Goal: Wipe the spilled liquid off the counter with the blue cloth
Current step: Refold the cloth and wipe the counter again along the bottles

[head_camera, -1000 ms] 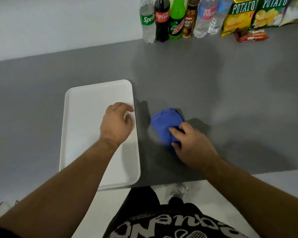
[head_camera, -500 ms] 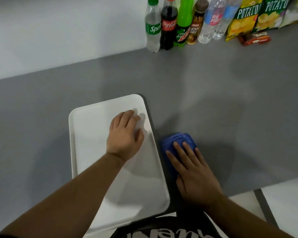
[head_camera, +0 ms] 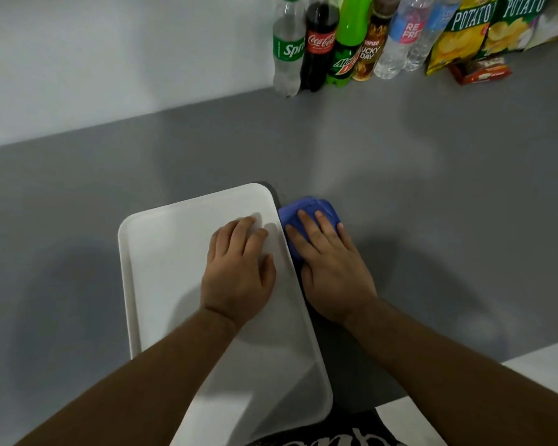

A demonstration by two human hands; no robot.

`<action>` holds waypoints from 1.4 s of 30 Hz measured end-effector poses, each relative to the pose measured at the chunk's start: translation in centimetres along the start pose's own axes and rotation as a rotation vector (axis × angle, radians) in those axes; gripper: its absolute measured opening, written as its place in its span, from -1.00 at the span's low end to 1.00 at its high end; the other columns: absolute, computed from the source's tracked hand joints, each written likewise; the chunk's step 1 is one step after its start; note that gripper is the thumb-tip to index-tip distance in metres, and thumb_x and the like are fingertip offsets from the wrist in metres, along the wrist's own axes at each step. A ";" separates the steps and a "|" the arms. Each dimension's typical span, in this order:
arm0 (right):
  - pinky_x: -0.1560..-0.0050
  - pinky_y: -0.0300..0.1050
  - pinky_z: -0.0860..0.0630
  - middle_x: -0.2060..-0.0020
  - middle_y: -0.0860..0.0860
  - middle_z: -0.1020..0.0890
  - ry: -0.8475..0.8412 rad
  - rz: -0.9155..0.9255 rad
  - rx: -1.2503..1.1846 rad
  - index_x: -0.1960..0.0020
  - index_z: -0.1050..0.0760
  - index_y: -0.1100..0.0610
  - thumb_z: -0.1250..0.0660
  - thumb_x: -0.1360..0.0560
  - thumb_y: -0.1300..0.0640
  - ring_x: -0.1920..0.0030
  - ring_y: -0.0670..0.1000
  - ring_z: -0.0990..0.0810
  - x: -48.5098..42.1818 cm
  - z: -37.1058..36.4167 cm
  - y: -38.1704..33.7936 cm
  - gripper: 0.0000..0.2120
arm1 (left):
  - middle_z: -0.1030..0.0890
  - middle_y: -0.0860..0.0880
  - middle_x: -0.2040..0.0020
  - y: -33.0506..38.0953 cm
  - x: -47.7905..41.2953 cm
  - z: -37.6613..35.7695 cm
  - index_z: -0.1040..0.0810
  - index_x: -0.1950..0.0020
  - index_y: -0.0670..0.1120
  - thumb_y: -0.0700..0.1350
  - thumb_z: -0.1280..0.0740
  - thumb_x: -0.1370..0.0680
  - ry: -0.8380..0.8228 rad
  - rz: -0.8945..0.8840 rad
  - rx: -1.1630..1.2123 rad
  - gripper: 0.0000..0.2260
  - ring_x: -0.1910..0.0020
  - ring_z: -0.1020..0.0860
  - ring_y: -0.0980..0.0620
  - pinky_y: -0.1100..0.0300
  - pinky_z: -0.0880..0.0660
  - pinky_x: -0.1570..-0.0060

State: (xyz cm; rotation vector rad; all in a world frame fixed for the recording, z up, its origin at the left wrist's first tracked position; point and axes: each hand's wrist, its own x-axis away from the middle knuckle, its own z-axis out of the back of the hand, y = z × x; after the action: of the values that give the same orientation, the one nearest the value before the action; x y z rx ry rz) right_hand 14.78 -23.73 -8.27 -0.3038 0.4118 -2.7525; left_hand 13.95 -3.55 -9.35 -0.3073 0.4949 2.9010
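Observation:
A folded blue cloth (head_camera: pixel 306 207) lies on the grey counter (head_camera: pixel 432 204), right against the right rim of a white tray (head_camera: pixel 161 252). My right hand (head_camera: pixel 331 268) presses flat on the cloth, fingers spread over it and covering its near half. My left hand (head_camera: pixel 239 272) rests palm down on the tray's right side with fingers together and nothing in it. No liquid shows clearly on the counter; only faint lighter patches lie to the right of the cloth.
Several drink bottles (head_camera: pixel 335 43) stand in a row along the back wall. Potato chip bags (head_camera: pixel 484 24) and a small red snack pack (head_camera: pixel 479 70) sit to their right. The counter's front edge (head_camera: pixel 464 371) runs at lower right.
The right hand has pushed the cloth forward along the tray's right rim. The left hand stays flat on the tray. The camera has tilted, so everything sits lower in view.

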 end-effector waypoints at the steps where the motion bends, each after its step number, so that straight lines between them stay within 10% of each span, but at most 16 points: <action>1: -0.64 0.22 0.04 -0.68 -0.03 -0.04 0.007 0.004 0.007 -0.67 -0.10 -0.05 0.07 -0.61 -0.02 -0.68 0.05 0.09 -1.0 0.3 0.1 -0.39 | -0.52 -0.12 -0.43 -0.1 0.0 0.0 -0.55 -0.33 -0.10 0.00 -0.27 -0.60 -0.012 0.001 -0.003 -0.66 -0.41 -0.43 -0.17 -0.07 -0.36 -0.48; 31: -0.65 0.15 0.10 -0.69 -0.06 0.02 -0.004 -0.045 0.084 -0.68 0.02 -0.10 0.23 -0.52 -0.11 -0.67 0.03 0.10 -15.6 5.0 4.3 -0.29 | -0.59 -0.13 -0.36 0.2 -5.1 -0.4 -0.56 -0.37 -0.10 0.02 -0.27 -0.60 -0.066 0.029 0.000 -0.61 -0.36 -0.50 -0.17 -0.05 -0.35 -0.47; 42: -0.65 0.13 0.12 -0.69 -0.02 0.04 0.045 -0.285 0.072 -0.69 0.00 -0.04 -0.02 -0.69 -0.01 -0.67 0.10 0.11 -16.5 9.4 15.5 -0.42 | -0.60 -0.13 -0.33 1.1 -7.0 1.3 -0.58 -0.30 -0.14 0.02 -0.23 -0.57 -0.068 0.126 0.139 -0.61 -0.29 -0.55 -0.22 -0.21 -0.48 -0.35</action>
State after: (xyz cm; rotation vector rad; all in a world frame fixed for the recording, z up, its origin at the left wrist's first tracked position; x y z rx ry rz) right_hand 36.96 -34.03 -7.01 -0.3032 0.3002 -3.0491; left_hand 20.22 -5.11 -6.21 -0.1619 0.7250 2.9653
